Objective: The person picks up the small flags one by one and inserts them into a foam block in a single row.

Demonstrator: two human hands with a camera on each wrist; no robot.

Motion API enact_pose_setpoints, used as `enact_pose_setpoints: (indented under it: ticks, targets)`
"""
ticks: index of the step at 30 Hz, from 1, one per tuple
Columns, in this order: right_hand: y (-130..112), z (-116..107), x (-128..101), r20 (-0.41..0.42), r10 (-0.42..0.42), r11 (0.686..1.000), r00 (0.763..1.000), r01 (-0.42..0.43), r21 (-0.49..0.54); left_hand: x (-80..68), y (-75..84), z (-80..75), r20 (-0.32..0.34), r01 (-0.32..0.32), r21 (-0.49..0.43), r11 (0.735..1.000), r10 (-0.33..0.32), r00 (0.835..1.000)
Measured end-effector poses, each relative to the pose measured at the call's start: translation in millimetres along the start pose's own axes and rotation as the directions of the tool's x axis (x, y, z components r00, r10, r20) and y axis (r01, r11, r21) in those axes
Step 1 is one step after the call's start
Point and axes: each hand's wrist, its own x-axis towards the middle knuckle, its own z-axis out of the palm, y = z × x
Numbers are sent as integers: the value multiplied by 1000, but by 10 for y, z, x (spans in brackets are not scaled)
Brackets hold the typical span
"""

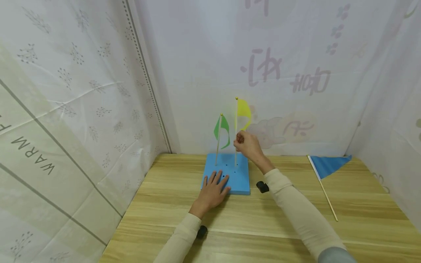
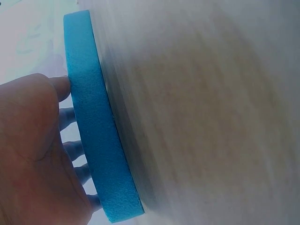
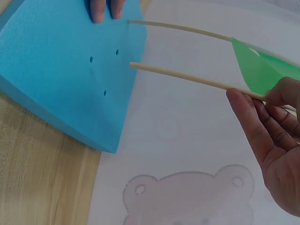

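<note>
A blue foam block (image 1: 241, 182) with several small holes lies on the table. My left hand (image 1: 212, 193) rests on its near left part with fingers spread; in the left wrist view the thumb and fingertips meet the top of the block's edge. Behind those fingers a green flag (image 1: 225, 122) stands in the block on a thin wooden stick. My right hand (image 1: 250, 146) pinches the stick of a yellow flag (image 1: 244, 107) partway up, holding it nearly upright. The lower end of that stick (image 3: 178, 74) is at the block's surface; whether it sits in a hole I cannot tell.
On the right of the wooden table (image 1: 279, 226) lies a blue flag (image 1: 329, 166) on its stick. Black objects (image 1: 262, 186) show beside both forearms. Patterned white curtains (image 1: 204, 73) hang behind and along the sides.
</note>
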Motion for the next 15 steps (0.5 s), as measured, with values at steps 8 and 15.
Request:
enact_pose_setpoints:
  ticks: [8,15]
  targets:
    - [26,72,37,-19,-19,1000,1000,19,-12,6,-4,3,0,-4,4,1000,4,1000]
    - [57,125,82,-40,-41,999,998,40,-25,8,-9,11,0,3,11,1000,-3,1000]
